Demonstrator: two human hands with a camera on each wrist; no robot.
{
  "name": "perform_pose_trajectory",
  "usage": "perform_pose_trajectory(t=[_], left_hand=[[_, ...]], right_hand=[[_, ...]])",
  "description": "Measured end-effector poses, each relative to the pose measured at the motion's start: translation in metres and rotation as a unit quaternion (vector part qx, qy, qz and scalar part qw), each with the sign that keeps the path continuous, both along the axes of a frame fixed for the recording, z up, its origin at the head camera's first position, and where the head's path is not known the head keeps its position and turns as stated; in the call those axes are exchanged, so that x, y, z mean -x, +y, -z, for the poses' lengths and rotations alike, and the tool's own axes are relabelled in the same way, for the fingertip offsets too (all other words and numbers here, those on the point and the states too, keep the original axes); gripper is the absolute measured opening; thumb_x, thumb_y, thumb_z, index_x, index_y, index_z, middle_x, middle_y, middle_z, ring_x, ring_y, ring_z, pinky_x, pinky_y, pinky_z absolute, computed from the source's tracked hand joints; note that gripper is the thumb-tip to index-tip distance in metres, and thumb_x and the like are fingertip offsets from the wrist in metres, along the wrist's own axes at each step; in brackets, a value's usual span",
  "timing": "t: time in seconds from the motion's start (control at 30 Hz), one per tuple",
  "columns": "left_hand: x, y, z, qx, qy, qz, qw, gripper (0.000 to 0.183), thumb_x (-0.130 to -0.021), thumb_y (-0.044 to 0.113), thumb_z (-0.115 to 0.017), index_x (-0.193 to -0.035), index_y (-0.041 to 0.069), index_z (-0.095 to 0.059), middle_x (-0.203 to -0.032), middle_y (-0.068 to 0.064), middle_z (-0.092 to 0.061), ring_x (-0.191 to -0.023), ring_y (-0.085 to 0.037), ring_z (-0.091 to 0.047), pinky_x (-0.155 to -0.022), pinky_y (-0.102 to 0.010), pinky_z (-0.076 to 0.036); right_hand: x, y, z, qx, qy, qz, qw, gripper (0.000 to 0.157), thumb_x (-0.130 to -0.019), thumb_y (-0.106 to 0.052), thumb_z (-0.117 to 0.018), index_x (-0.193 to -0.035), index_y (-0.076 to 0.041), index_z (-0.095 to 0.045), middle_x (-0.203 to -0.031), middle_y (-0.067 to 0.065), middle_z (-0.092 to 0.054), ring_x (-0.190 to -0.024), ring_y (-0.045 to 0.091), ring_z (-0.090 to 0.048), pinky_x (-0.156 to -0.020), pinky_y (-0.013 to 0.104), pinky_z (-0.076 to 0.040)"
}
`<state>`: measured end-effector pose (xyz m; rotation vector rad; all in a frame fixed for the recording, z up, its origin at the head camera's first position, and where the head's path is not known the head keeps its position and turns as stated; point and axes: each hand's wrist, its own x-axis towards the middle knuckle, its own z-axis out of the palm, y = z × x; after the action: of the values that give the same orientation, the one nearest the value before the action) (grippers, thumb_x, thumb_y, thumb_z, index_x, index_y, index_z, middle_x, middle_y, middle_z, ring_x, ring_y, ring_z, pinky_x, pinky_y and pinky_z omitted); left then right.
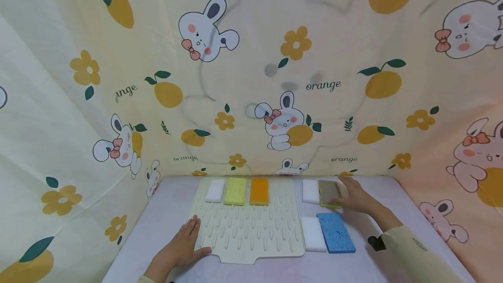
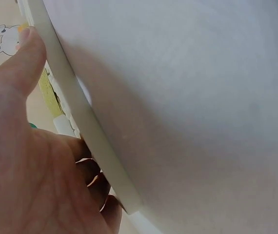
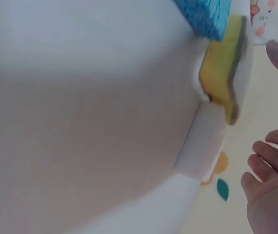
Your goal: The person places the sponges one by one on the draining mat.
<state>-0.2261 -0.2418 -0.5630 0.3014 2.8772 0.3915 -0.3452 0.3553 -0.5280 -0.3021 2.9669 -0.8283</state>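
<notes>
My left hand (image 1: pixel 178 246) rests at the near left corner of a cream ridged board (image 1: pixel 243 252), thumb on its front edge and fingers at its left side. In the left wrist view, the thumb and fingertips touch the board's rim (image 2: pixel 88 117). My right hand (image 1: pixel 353 195) hovers beside a yellow sponge with a grey scouring face (image 1: pixel 328 193), grey side up. The right wrist view shows the fingers loosely bent and apart from that sponge (image 3: pixel 224 63). It overlaps a white sponge (image 1: pixel 311 191). A white sponge (image 1: pixel 313 234) and a blue sponge (image 1: pixel 337 232) lie nearer.
Along the board's far end lie a white sponge (image 1: pixel 215 190), a yellow sponge (image 1: pixel 235 191) and an orange sponge (image 1: pixel 259 191). Behind the pale table (image 1: pixel 145 235) hangs a printed curtain (image 1: pixel 251 73), which also encloses both sides.
</notes>
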Motion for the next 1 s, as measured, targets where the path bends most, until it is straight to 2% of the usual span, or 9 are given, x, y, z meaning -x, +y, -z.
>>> perform_pose_trajectory(t=[0.13,0.27,0.53,0.7,1.0], left_hand=[[0.001,-0.001,0.001,0.003,0.001,-0.003,1.0,0.116,-0.092,0.071,-0.07,-0.164,-0.01,-0.029,-0.175,-0.029,-0.02,-0.162,-0.045,-0.02,-0.132,-0.059,-0.022],[0.002,-0.002,0.003,0.0,0.003,-0.003,1.0,0.116,-0.092,0.071,-0.071,-0.164,-0.01,-0.028,-0.174,-0.029,-0.02,-0.162,-0.045,-0.02,-0.132,-0.059,-0.022],[0.0,-0.002,0.004,-0.008,0.005,-0.001,1.0,0.118,-0.092,0.071,-0.071,-0.164,-0.011,-0.028,-0.174,-0.031,-0.02,-0.162,-0.046,-0.02,-0.132,-0.06,-0.021],[0.0,-0.002,0.006,-0.012,-0.001,0.009,0.9999,0.118,-0.092,0.071,-0.07,-0.163,-0.013,-0.027,-0.174,-0.032,-0.019,-0.161,-0.048,-0.019,-0.131,-0.062,-0.021],[0.001,-0.001,0.003,-0.01,0.011,0.005,0.9999,0.113,-0.094,0.067,-0.072,-0.163,-0.011,-0.029,-0.174,-0.03,-0.022,-0.162,-0.045,-0.02,-0.132,-0.058,-0.021]], right_hand=[[0.005,0.008,0.002,0.004,0.018,-0.001,1.0,0.11,-0.09,-0.046,-0.087,-0.164,0.008,-0.027,-0.159,0.041,-0.03,-0.139,0.062,-0.035,-0.104,0.081,-0.043],[0.009,0.018,0.004,0.003,0.022,0.0,1.0,0.106,-0.09,-0.043,-0.087,-0.163,0.007,-0.03,-0.161,0.041,-0.028,-0.138,0.062,-0.034,-0.101,0.081,-0.045],[0.017,0.036,0.012,-0.005,-0.023,0.017,1.0,0.117,-0.09,-0.045,-0.087,-0.165,0.011,-0.017,-0.162,0.046,-0.017,-0.143,0.067,-0.025,-0.112,0.085,-0.031],[0.02,0.042,0.017,-0.011,-0.039,0.009,0.999,0.116,-0.091,-0.045,-0.084,-0.162,0.017,-0.017,-0.161,0.048,-0.016,-0.144,0.069,-0.022,-0.112,0.086,-0.03],[0.025,0.047,0.019,-0.013,-0.048,0.001,0.999,0.114,-0.091,-0.037,-0.085,-0.164,0.014,-0.015,-0.164,0.045,-0.015,-0.147,0.068,-0.019,-0.112,0.087,-0.026]])
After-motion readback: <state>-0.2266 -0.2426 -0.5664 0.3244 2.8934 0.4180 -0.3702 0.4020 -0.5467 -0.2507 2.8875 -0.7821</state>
